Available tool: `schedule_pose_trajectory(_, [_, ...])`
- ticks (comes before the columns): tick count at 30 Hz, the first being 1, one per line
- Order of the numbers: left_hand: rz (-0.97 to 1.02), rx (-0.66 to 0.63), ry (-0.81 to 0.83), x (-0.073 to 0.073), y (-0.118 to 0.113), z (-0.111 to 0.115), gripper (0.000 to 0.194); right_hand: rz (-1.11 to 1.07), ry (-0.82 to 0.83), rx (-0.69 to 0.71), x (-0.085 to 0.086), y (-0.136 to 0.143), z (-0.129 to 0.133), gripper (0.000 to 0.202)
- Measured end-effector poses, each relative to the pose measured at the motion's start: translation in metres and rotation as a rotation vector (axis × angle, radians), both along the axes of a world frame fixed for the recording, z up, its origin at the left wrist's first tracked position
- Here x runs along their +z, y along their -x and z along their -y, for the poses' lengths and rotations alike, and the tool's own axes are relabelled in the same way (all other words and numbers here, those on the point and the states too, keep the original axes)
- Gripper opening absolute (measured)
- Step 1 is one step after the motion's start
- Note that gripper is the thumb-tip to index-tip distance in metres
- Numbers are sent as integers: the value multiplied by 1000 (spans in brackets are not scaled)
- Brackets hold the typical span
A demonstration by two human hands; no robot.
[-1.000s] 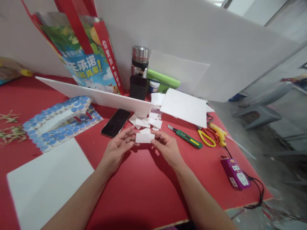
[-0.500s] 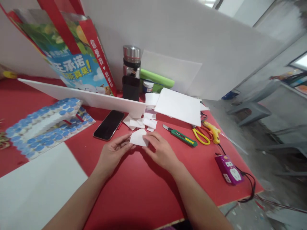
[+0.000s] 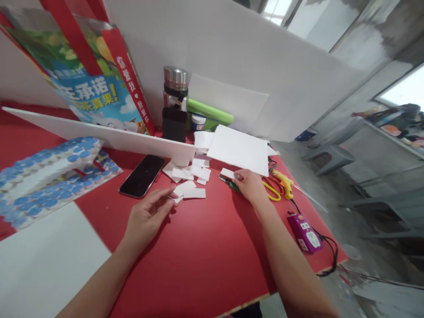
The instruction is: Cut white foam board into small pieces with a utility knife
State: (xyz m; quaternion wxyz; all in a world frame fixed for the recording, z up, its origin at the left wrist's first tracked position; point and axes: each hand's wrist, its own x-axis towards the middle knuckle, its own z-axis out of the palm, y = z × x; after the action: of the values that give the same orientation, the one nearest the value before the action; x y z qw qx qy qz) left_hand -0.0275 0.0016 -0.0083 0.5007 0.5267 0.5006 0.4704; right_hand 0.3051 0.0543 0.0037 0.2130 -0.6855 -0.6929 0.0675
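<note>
My left hand [image 3: 148, 216] pinches a small white card piece [image 3: 179, 199] between thumb and fingers. Two more white pieces, one a rectangular card strip [image 3: 195, 193], lie against it on the red tabletop. Over to the right, my right hand [image 3: 249, 185] has its fingers closed on another small white card piece [image 3: 228, 172]. This piece lies over the green utility knife [image 3: 234, 187], whose handle is mostly hidden under the hand. Whether my fingers also touch the knife, I cannot tell. Just beyond my left hand is a loose pile of white card scraps [image 3: 200, 170].
A phone [image 3: 142, 176] lies left of the scraps, near a blue-and-white model [image 3: 49, 176]. A long white board [image 3: 132, 144] stands behind. White sheets [image 3: 240, 148], yellow-handled scissors [image 3: 272, 191], a yellow glue gun [image 3: 283, 183] and a purple power box [image 3: 304, 233] are right.
My hands have parted. The right one has moved right to the utility knife with a white piece, while the left stays with the other pieces. The camera view has shifted slightly right.
</note>
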Motion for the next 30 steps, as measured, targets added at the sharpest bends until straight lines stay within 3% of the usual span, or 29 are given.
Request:
schedule_pose_trajectory(5, [-103,80,-67,-4,3,-2,41,6,-71,-6,-15,8,-3,25])
schedule_pose_trajectory(10, [-335,171,-310,-11,5,-5,33,-37,-113,38,-14,18,10,28])
schedule_pose_trajectory(14, [-544,76,-404,-22,5,-7,49,-114,-117,235,-9,54,12,31])
schedule_pose_trajectory(17, [-677,-61,-428,-33,5,-8,70,-125,-124,379,-11,83,-5,52])
schedule_pose_trajectory(20, [-756,-117,-529,-40,4,-9,55,-46,-82,382,-18,100,-28,67])
schedule_pose_trajectory(24, [-794,-33,-665,-42,3,-11,32,25,-20,375,-22,104,-35,56])
schedule_pose_trajectory(28, [-805,53,-685,-40,3,-11,28,-2,-7,431,-17,94,-9,36])
schedule_pose_trajectory(30, [-788,73,-670,-39,3,-12,28,-40,-10,437,-12,91,6,37])
